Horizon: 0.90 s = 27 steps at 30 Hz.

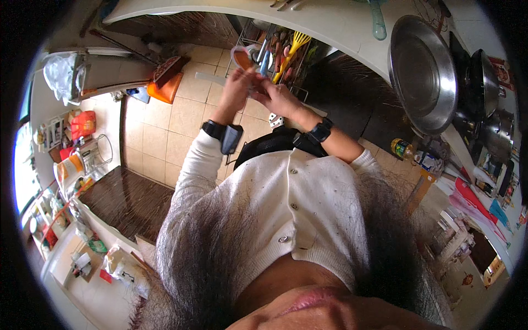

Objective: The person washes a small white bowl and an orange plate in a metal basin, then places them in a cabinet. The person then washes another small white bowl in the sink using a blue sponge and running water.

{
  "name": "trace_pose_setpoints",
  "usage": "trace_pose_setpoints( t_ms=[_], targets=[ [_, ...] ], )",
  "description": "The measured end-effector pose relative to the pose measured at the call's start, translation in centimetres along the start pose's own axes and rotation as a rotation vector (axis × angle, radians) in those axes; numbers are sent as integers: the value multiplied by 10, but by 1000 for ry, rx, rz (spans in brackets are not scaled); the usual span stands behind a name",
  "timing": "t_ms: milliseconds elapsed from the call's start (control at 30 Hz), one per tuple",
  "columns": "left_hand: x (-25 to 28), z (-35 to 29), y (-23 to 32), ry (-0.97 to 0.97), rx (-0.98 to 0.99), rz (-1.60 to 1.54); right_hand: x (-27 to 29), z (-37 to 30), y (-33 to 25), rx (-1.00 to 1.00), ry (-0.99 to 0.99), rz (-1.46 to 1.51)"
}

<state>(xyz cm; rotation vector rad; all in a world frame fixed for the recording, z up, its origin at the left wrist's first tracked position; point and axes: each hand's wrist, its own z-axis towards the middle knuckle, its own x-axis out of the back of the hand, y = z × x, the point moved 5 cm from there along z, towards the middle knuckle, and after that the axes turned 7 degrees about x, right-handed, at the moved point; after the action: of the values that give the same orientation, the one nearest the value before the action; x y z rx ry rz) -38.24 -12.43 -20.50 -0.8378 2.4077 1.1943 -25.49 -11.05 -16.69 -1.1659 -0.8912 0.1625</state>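
My left hand [235, 94] and my right hand [279, 99] meet in front of a wire rack full of utensils. A pale, flat, blade-like strip [209, 78] sticks out to the left from behind my left hand, whose fingers are curled against it. The strip's other end is hidden by my hands. My right fingers are bent and drawn together at my left fingertips; what lies between them is hidden. Just beyond my fingers stand a blue handle [265, 63] and a yellow slotted turner [293, 50] in the rack [246, 37].
A pale countertop [341, 34] curves above the rack. A large steel pan [423, 74] and further pots stand at the right. An orange dustpan-like thing [165, 89] lies on the tiled floor [157, 132]. A bottle with a yellow label [402, 148] is at right.
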Motion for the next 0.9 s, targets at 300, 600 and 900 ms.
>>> trace_pose_setpoints(
  t_ms=[300, 600, 900],
  targets=[
    [79, 84, 42, 67, 417, 1274, -2, -94, 48, -3, -456, -373],
    [95, 178, -41, -90, 184, 2089, -20, -115, 59, -40, -508, -170],
    [121, 215, -62, -305, 167, 2035, -19, -112, 55, 68, -477, -235]
  ],
)
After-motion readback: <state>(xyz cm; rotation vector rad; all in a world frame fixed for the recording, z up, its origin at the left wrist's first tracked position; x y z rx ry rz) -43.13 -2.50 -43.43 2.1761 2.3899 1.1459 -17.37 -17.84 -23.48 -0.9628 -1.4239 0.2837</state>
